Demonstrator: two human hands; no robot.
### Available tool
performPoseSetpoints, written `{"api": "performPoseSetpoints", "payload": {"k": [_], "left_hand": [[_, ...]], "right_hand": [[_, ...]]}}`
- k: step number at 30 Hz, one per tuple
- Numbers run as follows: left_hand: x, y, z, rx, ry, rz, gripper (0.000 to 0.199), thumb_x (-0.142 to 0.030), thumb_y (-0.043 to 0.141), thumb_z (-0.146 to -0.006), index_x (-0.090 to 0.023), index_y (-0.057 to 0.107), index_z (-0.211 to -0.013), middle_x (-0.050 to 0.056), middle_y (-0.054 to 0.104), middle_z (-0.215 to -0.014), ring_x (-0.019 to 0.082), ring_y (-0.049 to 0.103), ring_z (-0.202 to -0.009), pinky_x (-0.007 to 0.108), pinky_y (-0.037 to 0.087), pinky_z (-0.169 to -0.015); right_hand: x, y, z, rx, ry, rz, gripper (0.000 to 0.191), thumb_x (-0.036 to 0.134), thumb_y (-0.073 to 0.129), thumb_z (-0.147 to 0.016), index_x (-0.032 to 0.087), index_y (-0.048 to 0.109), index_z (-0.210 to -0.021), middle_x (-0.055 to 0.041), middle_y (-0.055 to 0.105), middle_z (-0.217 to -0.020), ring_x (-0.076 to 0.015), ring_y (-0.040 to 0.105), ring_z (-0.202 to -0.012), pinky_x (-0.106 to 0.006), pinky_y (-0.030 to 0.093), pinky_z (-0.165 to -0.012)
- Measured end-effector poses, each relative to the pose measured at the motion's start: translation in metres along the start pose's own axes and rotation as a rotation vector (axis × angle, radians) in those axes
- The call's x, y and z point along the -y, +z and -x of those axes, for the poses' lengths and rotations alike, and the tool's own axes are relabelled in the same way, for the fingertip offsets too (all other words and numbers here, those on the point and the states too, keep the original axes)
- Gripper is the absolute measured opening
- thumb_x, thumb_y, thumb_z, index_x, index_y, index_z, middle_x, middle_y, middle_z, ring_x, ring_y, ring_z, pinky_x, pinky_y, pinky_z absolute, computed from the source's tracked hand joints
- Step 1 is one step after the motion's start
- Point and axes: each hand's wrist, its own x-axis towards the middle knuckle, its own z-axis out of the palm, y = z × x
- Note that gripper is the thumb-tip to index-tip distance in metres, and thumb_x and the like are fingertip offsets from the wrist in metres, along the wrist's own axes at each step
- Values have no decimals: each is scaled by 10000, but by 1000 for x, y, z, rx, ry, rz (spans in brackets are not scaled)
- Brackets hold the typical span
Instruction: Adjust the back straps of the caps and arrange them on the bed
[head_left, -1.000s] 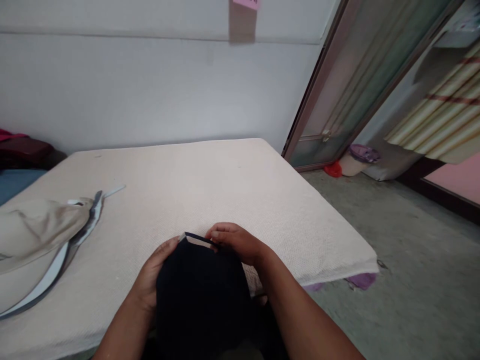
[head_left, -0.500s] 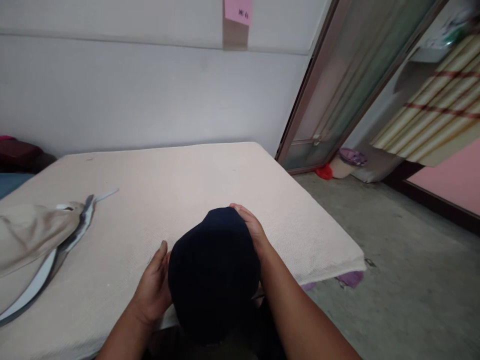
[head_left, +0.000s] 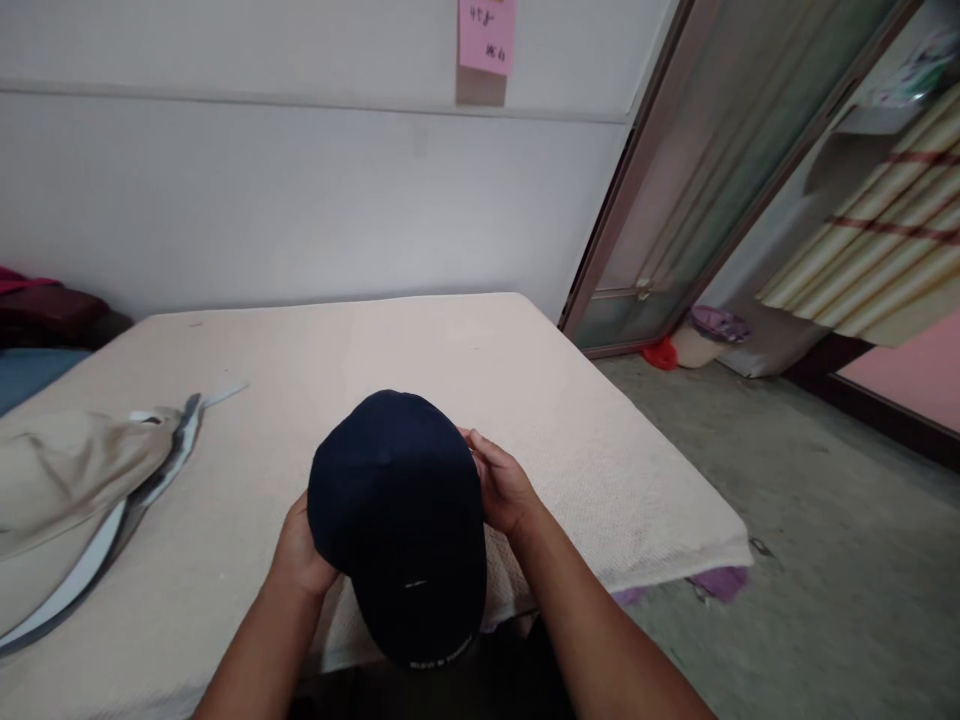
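A dark navy cap [head_left: 397,500] is held between my two hands over the near edge of the cloth-covered table, its brim toward me with small pale lettering along the edge. My left hand [head_left: 304,550] grips the cap's left side, its fingertips hidden behind the fabric. On the right side, my right hand [head_left: 501,485] holds the cap with its fingers bent near the rim, partly out of sight. Beige caps [head_left: 75,480] lie stacked at the left of the table.
The pale cloth-covered table [head_left: 360,345] meets a white wall. Dark red and blue items [head_left: 49,320] sit at the far left. On the floor at right stand a bin [head_left: 705,335] and a red bag [head_left: 660,353], beside a sliding door.
The navy cap has tilted and shifted left, so its crown and brim now show. My left hand has closed in on its side, and my right hand has moved slightly lower.
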Motion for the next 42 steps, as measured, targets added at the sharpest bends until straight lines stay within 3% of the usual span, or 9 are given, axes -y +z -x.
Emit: {"api": "performPoseSetpoints", "payload": {"k": [5,8,11,15,23,27,30,36,42], "left_hand": [[10,1,-4,233,-43,86,369,-176,346,-917,-115,709,-926,81,754,-730,182,707,-640,325,568,-774],[18,4,-1,328,-67,90,359,-195,352,-921,-123,702,-954,84,760,-829,190,715,-754,316,546,-833],[28,6,1,206,-88,-12,315,-84,394,-867,-111,708,-870,65,749,-722,189,713,-696,312,563,-795],[23,7,-9,56,36,-22,326,-20,388,-820,-95,704,-847,35,706,-578,153,677,-525,265,588,-659],[-14,4,-37,30,252,203,416,-66,290,-893,-148,672,-1036,26,738,-634,120,686,-522,167,572,-572],[-12,10,-36,25,236,284,433,-94,236,-935,-153,657,-1017,16,726,-601,90,675,-496,90,533,-493],[-2,15,-35,74,178,276,390,-98,272,-933,-160,656,-945,14,713,-609,84,667,-492,91,533,-476],[27,25,-36,155,61,8,231,-170,434,-884,-62,610,-989,181,684,-981,267,675,-945,407,601,-749],[30,25,-41,88,55,-37,244,-125,385,-897,-57,618,-918,148,677,-887,202,695,-794,336,615,-680]], "right_hand": [[6,-10,-3,-235,-184,-39,347,173,631,-734,198,631,-1080,-21,698,-991,-166,622,-929,-311,423,-918],[7,-20,-7,-277,-232,-40,315,190,622,-747,199,626,-1063,-23,692,-960,-175,616,-920,-320,445,-878],[5,-24,-10,-275,-253,-12,252,186,618,-753,192,631,-1005,-19,681,-933,-167,606,-873,-299,458,-804],[-2,-21,-8,-278,-208,3,167,219,624,-771,183,620,-934,10,642,-749,-124,552,-656,-243,424,-610],[-26,-5,9,-67,134,99,297,362,692,-743,137,613,-920,-8,582,-700,-110,512,-568,-237,399,-510],[-28,-4,8,-34,122,73,328,336,750,-674,125,615,-886,0,563,-645,-103,498,-525,-231,385,-483],[-17,-9,3,-70,28,5,330,278,779,-634,120,629,-882,-19,607,-723,-112,535,-611,-240,427,-576],[28,-49,-17,-115,-238,39,314,274,705,-730,145,631,-1006,-79,687,-965,-176,623,-814,-307,477,-756],[100,-113,-63,-299,-478,45,354,191,716,-693,159,626,-1034,-68,698,-1035,-179,642,-932,-335,481,-881]]}}
